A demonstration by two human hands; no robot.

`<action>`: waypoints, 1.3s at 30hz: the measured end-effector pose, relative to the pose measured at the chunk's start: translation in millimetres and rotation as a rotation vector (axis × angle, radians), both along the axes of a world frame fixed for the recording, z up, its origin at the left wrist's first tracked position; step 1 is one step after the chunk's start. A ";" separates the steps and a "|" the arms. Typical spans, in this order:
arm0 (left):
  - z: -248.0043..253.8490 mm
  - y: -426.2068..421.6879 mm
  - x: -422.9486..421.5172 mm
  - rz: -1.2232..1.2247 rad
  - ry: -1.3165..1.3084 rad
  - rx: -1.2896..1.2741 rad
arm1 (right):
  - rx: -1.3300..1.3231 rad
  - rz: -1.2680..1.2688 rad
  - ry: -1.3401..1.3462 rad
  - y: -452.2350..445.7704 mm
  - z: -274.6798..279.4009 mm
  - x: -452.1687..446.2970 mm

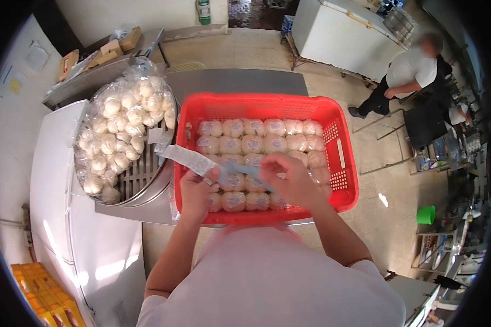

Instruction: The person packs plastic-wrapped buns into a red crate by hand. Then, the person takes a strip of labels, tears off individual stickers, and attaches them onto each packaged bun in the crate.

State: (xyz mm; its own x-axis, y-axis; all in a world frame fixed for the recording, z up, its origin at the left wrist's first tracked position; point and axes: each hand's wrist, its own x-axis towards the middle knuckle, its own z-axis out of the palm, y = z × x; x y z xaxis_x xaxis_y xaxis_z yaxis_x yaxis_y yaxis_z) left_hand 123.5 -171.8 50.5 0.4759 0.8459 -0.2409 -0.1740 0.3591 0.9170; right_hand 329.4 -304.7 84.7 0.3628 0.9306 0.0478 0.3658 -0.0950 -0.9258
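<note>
My left hand (198,191) pinches a long strip of printed labels (190,158) over the near left part of a red plastic crate (348,169). A bluish, blurred length of the strip runs across to my right hand (290,177), whose bent fingers are closed on its end. Beneath both hands, rows of round white buns (230,144) in clear wrap fill the crate's bottom. Many on the left and middle carry a printed label; those in the right columns show none that I can make out. My hands hide some of the nearer buns.
Left of the crate, a clear bag of white buns (114,131) rests on a round slatted metal tray (142,174). Both stand on a grey table (240,82). A person (412,68) in a white shirt is at the right, near a white chest freezer (333,41).
</note>
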 end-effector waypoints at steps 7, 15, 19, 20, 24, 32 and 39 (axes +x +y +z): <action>-1.7 -22.2 -0.6 -0.102 0.133 0.091 | 0.015 0.257 0.167 37.9 -3.5 -27.7; -6.6 -16.6 2.1 -0.002 0.018 -0.128 | 0.095 0.289 0.080 44.8 -24.1 -23.5; -4.7 -17.2 6.4 0.010 0.060 -0.076 | 0.099 0.287 0.217 43.3 -20.9 -30.5; 0.9 -19.1 10.3 0.040 0.090 -0.064 | 0.069 0.287 0.258 41.7 -18.3 -31.8; -0.5 -22.0 12.4 0.084 0.128 -0.019 | 0.058 0.277 0.416 43.6 -26.6 -33.7; -9.0 -15.1 3.0 0.008 0.157 -0.020 | -0.057 0.309 0.294 49.8 -27.0 -24.2; -6.6 -4.9 -6.3 -0.147 -0.101 -0.338 | 0.173 0.230 0.058 48.0 -11.3 -44.7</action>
